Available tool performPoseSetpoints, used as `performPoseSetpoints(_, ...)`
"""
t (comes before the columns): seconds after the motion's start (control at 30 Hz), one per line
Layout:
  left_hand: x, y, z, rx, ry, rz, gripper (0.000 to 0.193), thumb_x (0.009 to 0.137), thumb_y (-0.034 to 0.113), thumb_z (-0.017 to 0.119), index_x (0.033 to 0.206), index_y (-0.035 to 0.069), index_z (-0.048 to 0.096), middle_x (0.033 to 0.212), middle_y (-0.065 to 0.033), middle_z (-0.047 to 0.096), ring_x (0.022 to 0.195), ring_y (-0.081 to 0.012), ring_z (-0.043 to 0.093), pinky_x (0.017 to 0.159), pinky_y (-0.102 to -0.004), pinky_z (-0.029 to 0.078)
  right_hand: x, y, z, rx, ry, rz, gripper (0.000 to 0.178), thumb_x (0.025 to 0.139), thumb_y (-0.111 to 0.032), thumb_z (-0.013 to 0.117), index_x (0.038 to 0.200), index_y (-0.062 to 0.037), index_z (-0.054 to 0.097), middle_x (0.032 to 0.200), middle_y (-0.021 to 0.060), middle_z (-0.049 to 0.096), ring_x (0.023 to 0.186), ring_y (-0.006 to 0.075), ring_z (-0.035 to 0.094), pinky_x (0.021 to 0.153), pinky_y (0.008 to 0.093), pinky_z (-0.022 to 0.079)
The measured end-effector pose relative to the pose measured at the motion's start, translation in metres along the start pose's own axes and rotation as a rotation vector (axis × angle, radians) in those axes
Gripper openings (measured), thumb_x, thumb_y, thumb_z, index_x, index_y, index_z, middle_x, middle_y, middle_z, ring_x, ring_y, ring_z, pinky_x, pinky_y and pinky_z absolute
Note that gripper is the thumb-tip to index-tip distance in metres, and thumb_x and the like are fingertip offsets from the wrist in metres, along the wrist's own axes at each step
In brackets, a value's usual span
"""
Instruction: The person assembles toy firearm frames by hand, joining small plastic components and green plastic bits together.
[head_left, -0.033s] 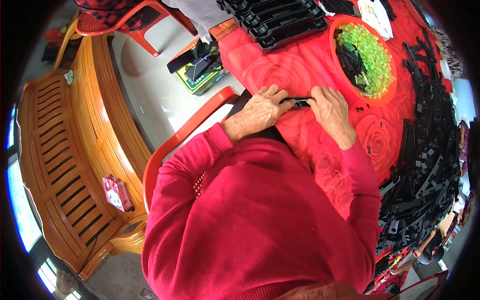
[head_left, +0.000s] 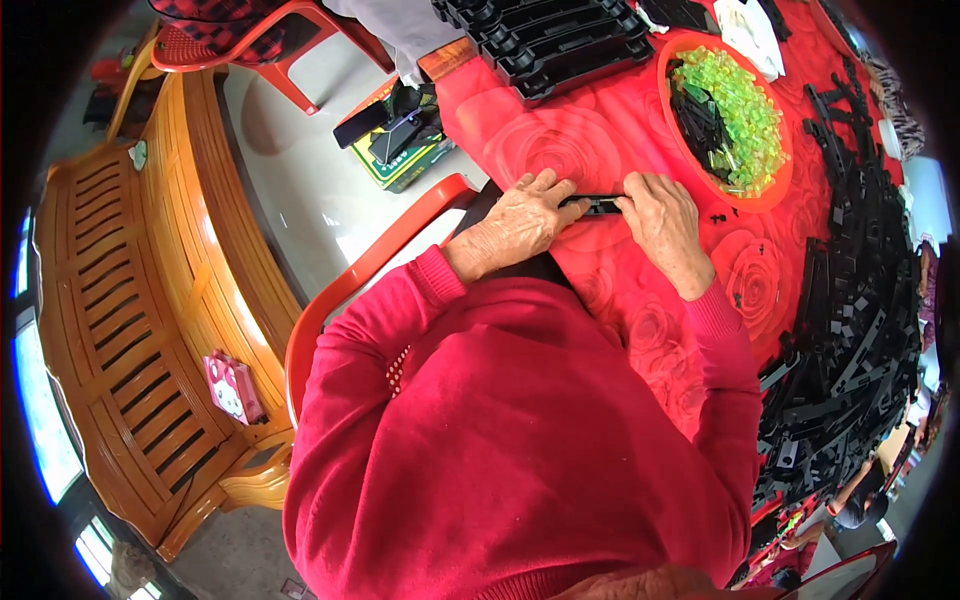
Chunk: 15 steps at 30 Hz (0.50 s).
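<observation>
Between my two hands, just over the table's near left edge, is a narrow black plastic part (head_left: 600,206). My left hand (head_left: 530,215) pinches its left end and my right hand (head_left: 660,222) grips its right end, so only the middle of it shows. Beyond my right hand stands an orange bowl (head_left: 668,118) holding yellow-green translucent pieces (head_left: 748,120) and small black pieces (head_left: 700,130). A few tiny black bits (head_left: 718,217) lie on the red rose-patterned tablecloth (head_left: 550,145) beside it.
Stacked black plastic trays (head_left: 560,45) stand at the far table edge. A large heap of black plastic parts (head_left: 850,350) covers the right side. A red plastic chair (head_left: 370,250) is at my left, near a wooden bench (head_left: 120,300) and a green box (head_left: 405,165) on the floor.
</observation>
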<state>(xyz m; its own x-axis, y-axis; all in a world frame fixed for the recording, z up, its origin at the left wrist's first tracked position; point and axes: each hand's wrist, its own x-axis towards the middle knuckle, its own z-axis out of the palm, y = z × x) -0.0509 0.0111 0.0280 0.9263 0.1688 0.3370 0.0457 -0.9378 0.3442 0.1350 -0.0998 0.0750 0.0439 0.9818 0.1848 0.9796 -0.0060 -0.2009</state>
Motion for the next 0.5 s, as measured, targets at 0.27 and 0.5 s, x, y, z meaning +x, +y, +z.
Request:
performPoseSetpoints(0.27, 0.0013, -0.0001, 0.0010, 0.079, -0.035, 0.014, 0.039, 0.076, 0.015, 0.056, 0.114, 0.012, 0.062, 0.099, -0.0073, 0.055, 0.092, -0.0251, 0.051, 0.077, -0.0354, 0.047, -0.0043, 0.0019, 0.0015, 0.072, 0.032, 0.041, 0.017, 0.079, -0.015, 0.064, 0.086, -0.0060, 0.052, 0.075, 0.0107, 0.057, 0.074, 0.0297, 0.057, 0.065, 0.0420, 0.044)
performPoseSetpoints(0.5, 0.0012, 0.0018, 0.0001, 0.089, -0.051, -0.010, 0.039, 0.076, 0.015, 0.056, 0.115, 0.013, 0.062, 0.100, -0.0075, 0.054, 0.094, -0.0254, 0.051, 0.078, -0.0354, 0.047, -0.0023, 0.0015, -0.0003, 0.048, -0.010, 0.029, 0.017, 0.080, -0.015, 0.064, 0.086, -0.0061, 0.051, 0.075, 0.0116, 0.056, 0.073, 0.0303, 0.057, 0.065, 0.0430, 0.044)
